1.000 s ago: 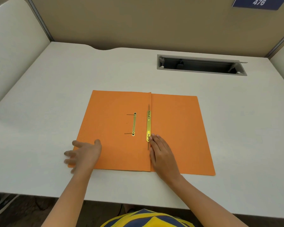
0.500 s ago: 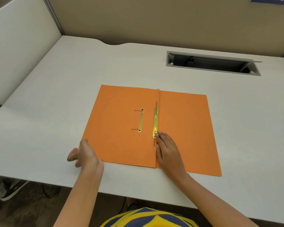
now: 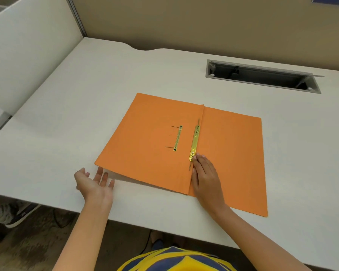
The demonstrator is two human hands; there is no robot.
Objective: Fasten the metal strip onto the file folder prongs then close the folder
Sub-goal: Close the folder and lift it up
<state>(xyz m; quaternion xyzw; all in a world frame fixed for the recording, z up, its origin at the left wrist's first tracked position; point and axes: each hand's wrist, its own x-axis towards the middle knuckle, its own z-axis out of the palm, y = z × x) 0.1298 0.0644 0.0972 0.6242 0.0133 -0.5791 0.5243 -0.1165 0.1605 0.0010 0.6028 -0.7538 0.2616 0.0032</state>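
An orange card folder (image 3: 145,147) lies open near the middle of the frame on a pale, matte, faintly grained desk (image 3: 67,106). Its two rectangular covers meet at a straight crease running up from the lower centre. The left cover's near left corner is lifted a little off the desk, with a thin shadow under it; the right cover lies flat.

A long, narrow, shiny brass-coloured metal strip (image 3: 194,142) lies along the crease, just left of it, with thin grey prongs (image 3: 198,122) poking out lengthwise past its upper and lower ends. To its left, on the left cover, sits a shorter, slimmer gold bar (image 3: 178,138) with a round eyelet at each end and two thin dark wires running leftward from them.

The right hand (image 3: 205,177) lies palm down on the folder beside the crease, fingers straight and close together, fingertips touching the lower end of the strip; it grips nothing. The left hand (image 3: 95,182), in the lower left of the frame, is palm up with fingers spread loosely, their tips at or just under the raised corner of the left cover; whether they touch it cannot be told.

In the upper right, a long rectangular grey-framed slot (image 3: 262,76) is cut into the desk. Smooth off-white partition panels (image 3: 27,45) stand at the left, and a tan one behind.
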